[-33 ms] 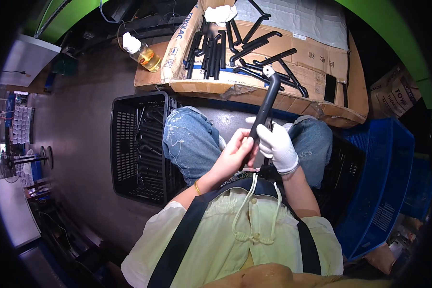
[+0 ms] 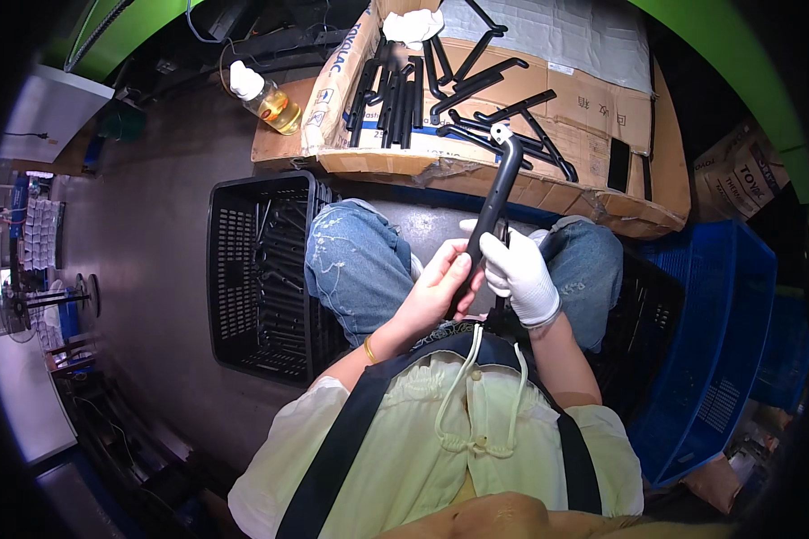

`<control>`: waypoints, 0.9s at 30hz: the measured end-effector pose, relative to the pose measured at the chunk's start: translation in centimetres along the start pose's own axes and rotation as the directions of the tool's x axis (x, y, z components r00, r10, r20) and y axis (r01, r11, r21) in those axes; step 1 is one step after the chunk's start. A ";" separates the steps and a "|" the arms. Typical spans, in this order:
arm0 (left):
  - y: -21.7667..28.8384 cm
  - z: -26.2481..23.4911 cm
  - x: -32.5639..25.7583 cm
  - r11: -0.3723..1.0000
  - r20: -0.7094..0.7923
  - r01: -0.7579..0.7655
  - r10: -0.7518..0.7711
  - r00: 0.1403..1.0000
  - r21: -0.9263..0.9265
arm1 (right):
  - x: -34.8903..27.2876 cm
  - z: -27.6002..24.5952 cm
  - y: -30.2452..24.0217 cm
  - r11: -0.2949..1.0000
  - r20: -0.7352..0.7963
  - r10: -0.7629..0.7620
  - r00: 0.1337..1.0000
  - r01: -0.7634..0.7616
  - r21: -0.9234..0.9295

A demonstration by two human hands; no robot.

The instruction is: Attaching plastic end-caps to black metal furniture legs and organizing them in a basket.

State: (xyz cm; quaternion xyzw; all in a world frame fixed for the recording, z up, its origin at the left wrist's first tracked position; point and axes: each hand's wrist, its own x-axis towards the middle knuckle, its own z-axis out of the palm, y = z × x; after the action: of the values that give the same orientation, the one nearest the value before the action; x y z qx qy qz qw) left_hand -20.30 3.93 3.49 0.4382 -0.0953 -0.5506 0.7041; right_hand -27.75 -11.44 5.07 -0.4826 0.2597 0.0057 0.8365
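Note:
A long black plastic handle with a bent upper end (image 2: 505, 175) slants up from my lap toward the carton. My bare left hand (image 2: 442, 277) is closed round its lower part, thumb on top. My right hand (image 2: 523, 271), in a white knit glove, is closed against the handle's right side, its index finger reaching behind it. A slim dark tool (image 2: 502, 235) sticks out of the right fist; its kind and working end are hidden. Several similar black handles (image 2: 395, 106) lie on the cardboard in front of me, some side by side, others crossed.
A flattened carton (image 2: 593, 135) forms the work surface, with a white cloth (image 2: 413, 29) at its far edge. A bottle of yellow liquid (image 2: 274, 108) stands at left. A black crate (image 2: 234, 287) of black parts sits by my left knee, blue crates (image 2: 701, 359) at right.
The handle has shifted very slightly left, and my left hand has slipped a little lower with it. More of the slim dark tool shows above my right fist.

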 end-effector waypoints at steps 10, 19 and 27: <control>-1.0 -1.1 -0.2 0.974 -0.077 -0.201 0.209 0.975 0.103 | -2.9 1.0 1.5 0.019 0.407 -0.547 0.732 0.497 -0.868; -0.3 -0.5 -0.7 0.933 -0.049 -0.211 0.235 0.971 0.290 | -3.6 1.8 0.1 0.006 0.381 -0.432 0.817 0.425 -0.905; -0.6 -0.6 -0.7 0.885 -0.042 -0.220 0.259 0.965 0.410 | -3.3 1.2 0.4 -0.130 0.483 -0.388 0.785 0.472 -0.872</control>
State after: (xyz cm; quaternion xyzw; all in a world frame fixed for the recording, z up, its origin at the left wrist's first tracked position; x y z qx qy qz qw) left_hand -20.62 4.78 2.90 0.5839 -0.2260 -0.4064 0.6655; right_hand -30.21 -9.45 6.65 -0.9689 -0.0162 -0.0785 0.2341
